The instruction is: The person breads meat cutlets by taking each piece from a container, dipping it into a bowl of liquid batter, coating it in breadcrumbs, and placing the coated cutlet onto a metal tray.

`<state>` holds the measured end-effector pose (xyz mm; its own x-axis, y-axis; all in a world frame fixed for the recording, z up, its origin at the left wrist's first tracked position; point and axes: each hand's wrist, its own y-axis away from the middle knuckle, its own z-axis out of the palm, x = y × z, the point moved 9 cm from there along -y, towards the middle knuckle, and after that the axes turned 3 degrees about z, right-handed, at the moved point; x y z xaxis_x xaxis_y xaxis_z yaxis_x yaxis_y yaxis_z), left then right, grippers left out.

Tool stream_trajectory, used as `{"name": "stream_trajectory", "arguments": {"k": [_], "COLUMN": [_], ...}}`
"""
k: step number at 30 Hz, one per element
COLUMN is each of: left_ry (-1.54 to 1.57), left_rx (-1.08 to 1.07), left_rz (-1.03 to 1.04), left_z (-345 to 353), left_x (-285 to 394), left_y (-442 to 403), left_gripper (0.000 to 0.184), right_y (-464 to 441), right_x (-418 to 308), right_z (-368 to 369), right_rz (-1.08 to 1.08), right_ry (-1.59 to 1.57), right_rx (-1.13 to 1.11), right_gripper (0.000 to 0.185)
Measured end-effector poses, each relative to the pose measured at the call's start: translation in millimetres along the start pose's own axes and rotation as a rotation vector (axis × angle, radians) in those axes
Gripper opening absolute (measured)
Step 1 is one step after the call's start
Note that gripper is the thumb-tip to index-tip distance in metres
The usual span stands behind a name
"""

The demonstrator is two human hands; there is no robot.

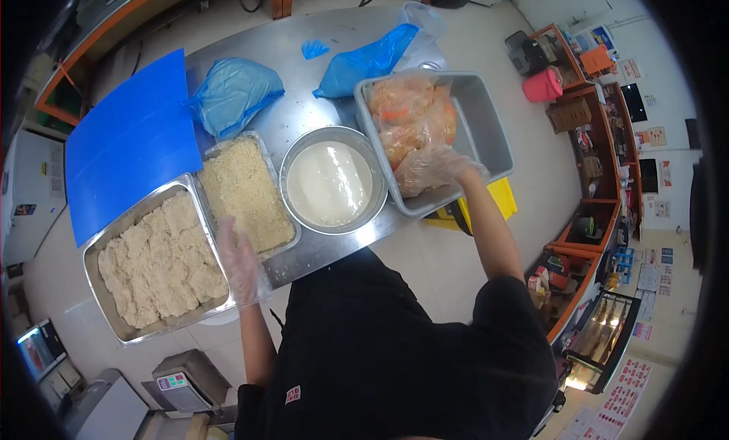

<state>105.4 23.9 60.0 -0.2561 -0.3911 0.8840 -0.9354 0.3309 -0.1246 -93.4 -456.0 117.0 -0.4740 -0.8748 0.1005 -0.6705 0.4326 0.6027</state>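
Observation:
My left hand [244,267], in a clear plastic glove, hovers at the near edge of a tray of pale breadcrumbs [241,193], fingers stretched out and holding nothing. To its left is a deep metal pan of breaded pieces [163,261]. My right hand [434,169], also gloved, reaches into a grey plastic tub [486,129]. It touches the clear bag of orange, marinated meat [410,117] there; its fingertips are hidden by the plastic and meat. Between my hands stands a round metal bowl of white batter [330,183].
A blue board [137,136] lies behind the pan. On the steel table [292,45] are a knotted blue bag [237,94], another blue bag [368,60] and a blue scrap [314,49]. Something yellow [501,203] shows below the tub. A scale [186,387] sits lower left.

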Motion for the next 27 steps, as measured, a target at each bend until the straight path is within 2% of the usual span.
{"name": "stream_trajectory", "arguments": {"k": [1, 4, 7, 10, 13, 15, 18, 21, 23, 25, 27], "left_ry": [-0.052, -0.159, -0.121, -0.043, -0.059, -0.017, 0.095, 0.136, 0.102, 0.096, 0.116], "left_rx": [-0.032, -0.079, -0.053, -0.043, -0.081, -0.118, -0.048, 0.000, 0.003, 0.006, 0.010], "left_rz": [0.014, 0.009, -0.032, -0.032, -0.037, -0.103, -0.191, -0.231, -0.189, -0.177, -0.199], "left_z": [7, 20, 32, 41, 40, 42, 42, 40, 39, 39, 38], "left_x": [10, 19, -16, -42, -44, -57, -74, -72, -74, -74, -74], "left_y": [0, 2, 10, 13, 16, 16, 15, 13, 14, 14, 13], "left_gripper": [0.040, 0.037, 0.036, 0.035, 0.035, 0.036, 0.034, 0.035, 0.034, 0.033, 0.033], "right_y": [-6, -76, -31, -39, -30, -38, -50, -96, -93, -44, -49], "right_x": [-4, 11, -35, -44, -56, -61, -55, -4, -7, -44, -40], "right_z": [1, 88, 46, 45, 39, 55, 83, 132, 126, 61, 68], "right_rz": [0.011, -0.434, -0.643, -0.528, -0.294, -0.328, -0.367, -0.320, -0.280, -0.255, -0.340], "right_ry": [-0.116, -0.004, 0.218, 0.350, 0.343, 0.302, 0.302, 0.233, 0.205, 0.240, 0.330], "right_rx": [-0.020, 0.120, 0.068, -0.033, -0.210, -0.224, -0.287, -0.247, -0.246, -0.310, -0.273], "right_gripper": [0.030, 0.033, 0.033, 0.036, 0.035, 0.034, 0.034, 0.035, 0.034, 0.034, 0.034]}}
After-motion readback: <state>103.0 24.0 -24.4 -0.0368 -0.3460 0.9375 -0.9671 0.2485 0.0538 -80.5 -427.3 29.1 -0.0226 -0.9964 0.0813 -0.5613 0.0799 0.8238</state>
